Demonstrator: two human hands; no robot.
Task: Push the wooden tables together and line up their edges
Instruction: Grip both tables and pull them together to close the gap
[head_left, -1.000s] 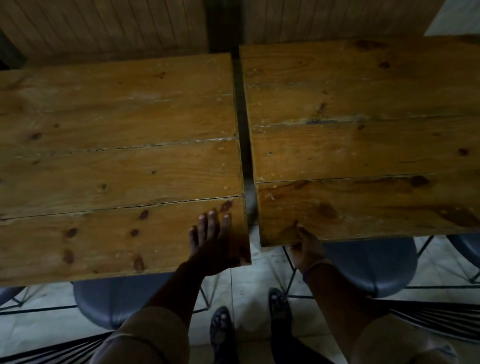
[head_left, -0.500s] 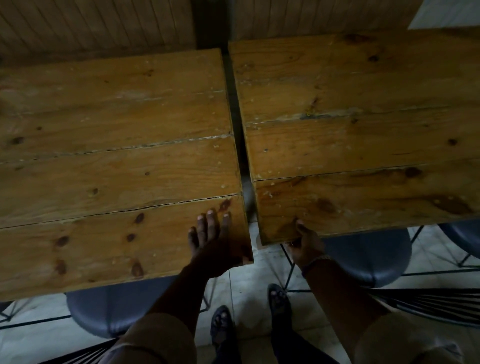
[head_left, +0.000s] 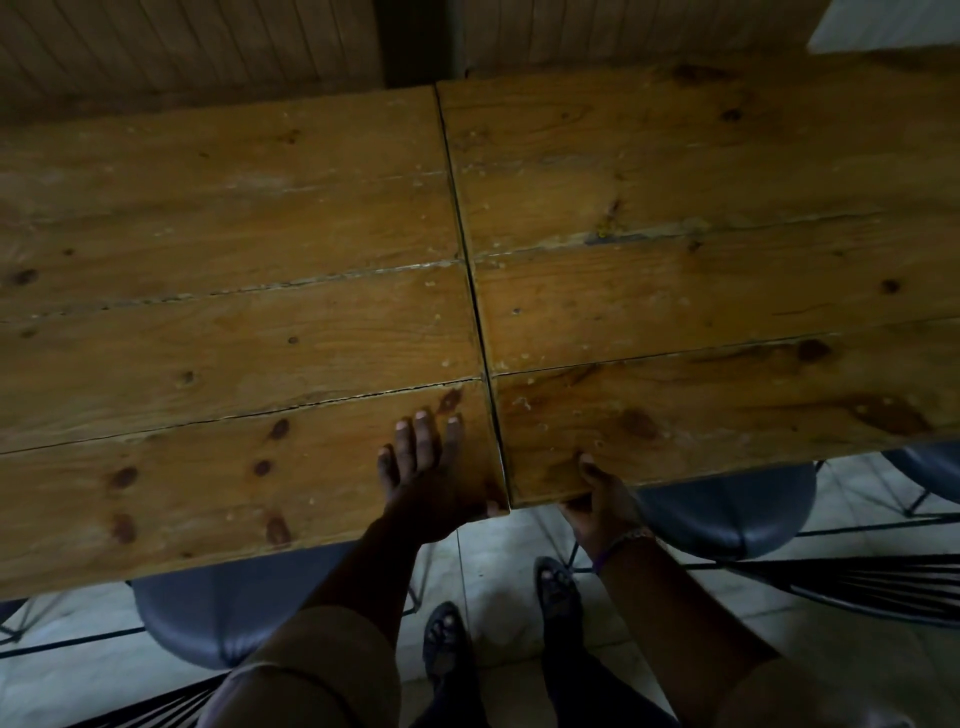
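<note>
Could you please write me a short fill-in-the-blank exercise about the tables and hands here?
1. The left hand lies flat on the ____ table.
2. The right hand grips the right table's ____ edge.
3. Between the tables only a thin ____ shows.
4. A grey ____ stands under each table.

Missing words: left; near; seam; chair

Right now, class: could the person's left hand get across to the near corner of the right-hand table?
Probably yes. The left hand lies flat on the left table right beside the seam, and nothing lies between it and that corner of the right table. The right hand already grips the near edge just beyond it.
</note>
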